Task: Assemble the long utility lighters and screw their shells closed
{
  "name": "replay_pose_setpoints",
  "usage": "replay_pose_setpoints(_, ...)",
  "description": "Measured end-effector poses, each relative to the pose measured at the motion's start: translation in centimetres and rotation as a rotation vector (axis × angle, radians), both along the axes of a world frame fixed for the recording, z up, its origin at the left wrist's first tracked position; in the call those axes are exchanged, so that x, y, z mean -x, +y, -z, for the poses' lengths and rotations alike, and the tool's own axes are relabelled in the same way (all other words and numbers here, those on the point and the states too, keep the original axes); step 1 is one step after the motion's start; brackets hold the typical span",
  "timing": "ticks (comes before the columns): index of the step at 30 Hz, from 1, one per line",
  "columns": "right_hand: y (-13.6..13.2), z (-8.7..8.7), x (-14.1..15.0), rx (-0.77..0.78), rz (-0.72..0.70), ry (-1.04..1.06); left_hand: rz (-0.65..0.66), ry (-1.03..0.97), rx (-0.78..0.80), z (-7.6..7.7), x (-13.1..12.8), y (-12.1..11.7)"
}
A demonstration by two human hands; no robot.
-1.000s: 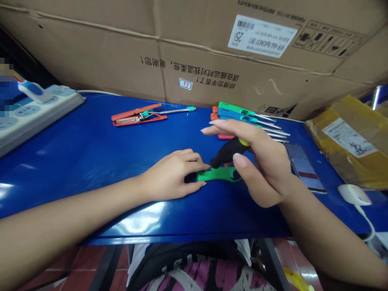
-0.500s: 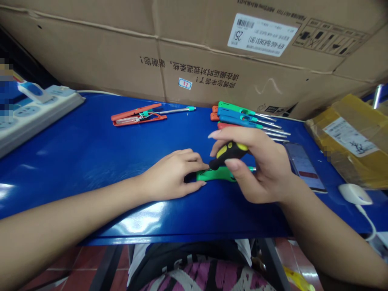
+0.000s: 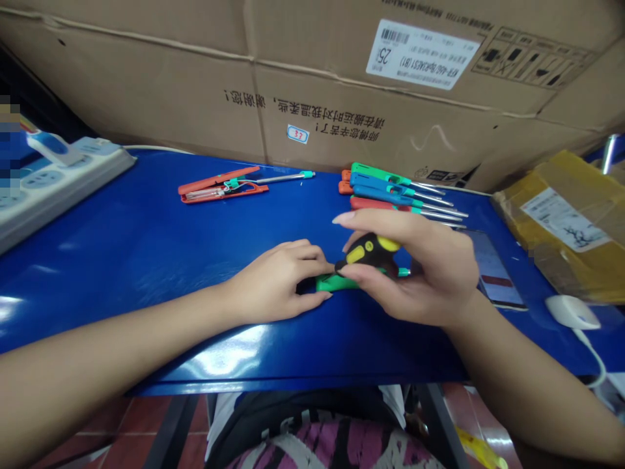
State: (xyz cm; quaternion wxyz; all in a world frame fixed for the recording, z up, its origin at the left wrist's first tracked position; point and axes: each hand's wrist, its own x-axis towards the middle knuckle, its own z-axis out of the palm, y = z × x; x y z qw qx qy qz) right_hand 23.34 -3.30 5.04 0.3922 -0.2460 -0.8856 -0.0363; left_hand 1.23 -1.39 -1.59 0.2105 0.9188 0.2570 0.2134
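Observation:
A green long-nosed lighter [image 3: 334, 282] lies flat on the blue table in front of me. My left hand [image 3: 283, 277] is closed on its left end, forefinger and thumb pressing it from either side. In my right hand [image 3: 415, 267] is a stubby black-and-yellow screwdriver [image 3: 361, 253], tilted over the lighter's upper face, with thumb and fingers round its handle. The driver's tip meets the lighter close to my left forefinger and is hidden. My right hand covers much of the lighter's nose end.
An opened red lighter [image 3: 222, 187] shows its inner parts at the back. Several green, blue and red lighters [image 3: 383, 193] lie stacked farther right, near a phone [image 3: 495, 270]. A large carton [image 3: 195, 85] walls the back. A power strip [image 3: 63, 176] stands left, a yellow package [image 3: 561, 215] right.
My right hand has turned the screwdriver's handle a little, the thumb sliding left towards its neck. My left hand and the green lighter have stayed in place.

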Motion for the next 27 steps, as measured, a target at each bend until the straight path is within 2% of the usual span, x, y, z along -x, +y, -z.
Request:
replay_pose_setpoints(3, 0.05, 0.16, -0.02, -0.074, 0.028, -0.034, 0.004, -0.004, 0.008, -0.01, -0.02, 0.00)
replay_pose_setpoints(8, 0.03, 0.14, -0.07, 0.083, -0.104, 0.032, -0.004, -0.005, 0.008, -0.02, -0.01, -0.03)
replay_pose_setpoints(10, 0.02, -0.02, 0.01, 0.041, -0.103, 0.042, 0.001, -0.004, 0.014, -0.02, -0.02, -0.02)
replay_pose_setpoints(15, 0.09, 0.03, 0.21, -0.118, 0.014, -0.049, 0.009, 0.016, 0.029, 0.03, -0.06, 0.03)
replay_pose_setpoints(21, 0.11, 0.44, 0.41, 0.055, -0.118, 0.046, -0.006, -0.019, 0.030, 0.22, -0.06, 0.01)
replay_pose_setpoints(27, -0.42, 0.05, 0.73, 0.023, -0.035, 0.034, -0.038, -0.055, 0.119, 0.44, -0.30, -0.10)
